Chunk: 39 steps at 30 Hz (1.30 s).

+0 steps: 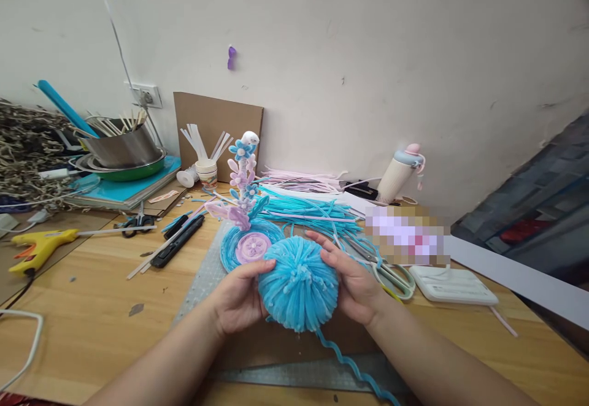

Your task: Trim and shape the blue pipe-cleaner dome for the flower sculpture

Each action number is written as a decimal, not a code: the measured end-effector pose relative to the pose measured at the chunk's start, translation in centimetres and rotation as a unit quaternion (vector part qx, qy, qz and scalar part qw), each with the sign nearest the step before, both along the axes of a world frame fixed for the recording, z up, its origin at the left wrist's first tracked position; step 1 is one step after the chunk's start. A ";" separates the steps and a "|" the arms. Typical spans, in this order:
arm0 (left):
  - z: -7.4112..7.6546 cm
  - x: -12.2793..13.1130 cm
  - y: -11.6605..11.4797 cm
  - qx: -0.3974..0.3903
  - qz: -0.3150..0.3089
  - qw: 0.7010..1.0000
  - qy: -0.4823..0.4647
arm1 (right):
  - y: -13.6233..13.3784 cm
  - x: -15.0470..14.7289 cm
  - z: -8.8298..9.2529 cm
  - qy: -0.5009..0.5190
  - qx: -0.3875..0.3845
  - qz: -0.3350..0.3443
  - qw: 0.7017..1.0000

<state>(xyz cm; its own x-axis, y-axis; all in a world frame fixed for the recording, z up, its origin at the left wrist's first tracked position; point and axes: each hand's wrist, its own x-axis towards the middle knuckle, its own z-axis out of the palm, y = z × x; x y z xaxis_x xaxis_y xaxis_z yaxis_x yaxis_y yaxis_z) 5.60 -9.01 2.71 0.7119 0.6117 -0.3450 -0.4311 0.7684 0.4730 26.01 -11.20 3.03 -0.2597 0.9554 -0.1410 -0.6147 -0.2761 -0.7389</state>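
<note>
Between my two hands is a round ball of blue fuzzy pipe cleaners [298, 286], its strands gathered at the centre. My left hand [242, 295] grips its left side with the thumb on top. On the right edge, my right hand [352, 280] holds it with the fingers curving over and behind. A wavy blue pipe cleaner [350, 366] trails from beneath the ball toward the lower right. Just behind stands a round blue base with a pink flower disc [254, 246] and an upright stem of pink and blue flowers [242, 176]. The ball partly covers that base.
Bundles of blue pipe cleaners [308, 206] lie behind. Scissors [398, 280] and a white power bank [453, 284] are right; a bottle [399, 173] stands by the wall. On the left are a yellow glue gun [43, 249], a black cutter [178, 241] and a paper cup [207, 174].
</note>
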 end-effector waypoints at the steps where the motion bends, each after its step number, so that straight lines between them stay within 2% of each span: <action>1: -0.1 0.0 -0.1 -0.003 -0.011 1.000 -0.008 | 0.1 0.0 -0.2 -0.006 -0.006 0.000 1.000; 4: -0.3 0.0 -0.2 0.002 -0.022 1.000 -0.023 | 0.3 -0.2 -0.8 -0.065 -0.018 -0.010 0.998; 6: -0.4 0.0 -0.2 0.014 -0.006 1.000 -0.020 | 0.2 -0.2 -1.1 -0.165 0.015 -0.080 0.983; 7: -0.4 0.0 -0.2 0.021 0.006 1.000 -0.018 | 0.1 -0.2 -1.1 -0.234 0.060 -0.136 0.961; 8: -0.4 0.1 -0.2 0.029 0.017 0.999 -0.018 | -0.1 -0.1 -1.1 -0.309 0.123 -0.193 0.923; 10: -0.3 0.1 -0.1 0.049 0.032 0.998 -0.026 | -0.6 0.0 -0.9 -0.438 0.274 -0.258 0.817; 12: -0.3 0.1 -0.2 0.068 0.037 0.996 -0.040 | -1.2 0.0 -0.5 -0.510 0.393 -0.245 0.725; 14: -0.3 0.1 -0.3 0.079 0.040 0.995 -0.044 | -1.6 -0.1 -0.4 -0.537 0.451 -0.225 0.677; 18: -0.3 0.5 -0.4 0.078 0.056 0.995 -0.024 | -1.9 -0.4 -0.7 -0.556 0.490 -0.235 0.629; 22: -0.2 0.7 -0.4 0.066 0.061 0.996 -0.020 | -1.9 -0.4 -0.9 -0.578 0.501 -0.220 0.605; 23: -0.1 0.7 -0.3 0.058 0.061 0.996 -0.019 | -1.8 -0.3 -0.9 -0.581 0.489 -0.214 0.615; 24: 0.0 0.7 -0.3 0.049 0.061 0.997 -0.019 | -1.7 -0.3 -0.8 -0.577 0.465 -0.213 0.637; 25: 0.0 0.7 -0.3 0.042 0.061 0.997 -0.020 | -1.6 -0.3 -0.7 -0.561 0.426 -0.215 0.677; 26: 0.1 0.7 -0.4 0.039 0.059 0.997 -0.023 | -1.4 -0.3 -0.6 -0.531 0.369 -0.213 0.733; 28: 0.2 0.7 -0.6 0.048 0.056 0.997 -0.028 | -1.1 -0.4 -0.3 -0.415 0.224 -0.178 0.863; 29: 0.2 0.7 -0.8 0.059 0.054 0.996 -0.029 | -0.9 -0.5 -0.1 -0.340 0.153 -0.140 0.917; 30: 0.3 0.7 -0.9 0.071 0.053 0.996 -0.028 | -0.8 -0.5 0.1 -0.265 0.094 -0.095 0.955; 32: 0.4 0.6 -1.2 0.096 0.054 0.994 -0.021 | -0.5 -0.5 0.6 -0.149 0.024 -0.026 0.988; 34: 0.7 0.6 -1.3 0.114 0.060 0.992 -0.014 | -0.3 -0.2 1.2 -0.092 -0.001 -0.010 0.996; 37: 1.2 0.4 -1.0 0.125 0.084 0.988 0.030 | -0.1 0.8 2.5 -0.079 -0.007 -0.047 0.996; 39: 1.5 0.2 -0.5 0.117 0.135 0.981 0.075 | 0.0 1.6 3.6 -0.096 0.022 -0.093 0.991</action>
<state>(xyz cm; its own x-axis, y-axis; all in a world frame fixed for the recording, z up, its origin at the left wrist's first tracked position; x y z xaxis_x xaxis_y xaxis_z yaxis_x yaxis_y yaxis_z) 5.84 -9.51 4.19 0.4648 0.8461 -0.2610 -0.5159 0.4984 0.6968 27.63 -11.22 6.59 -0.0520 0.9906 -0.1269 -0.4995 -0.1358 -0.8556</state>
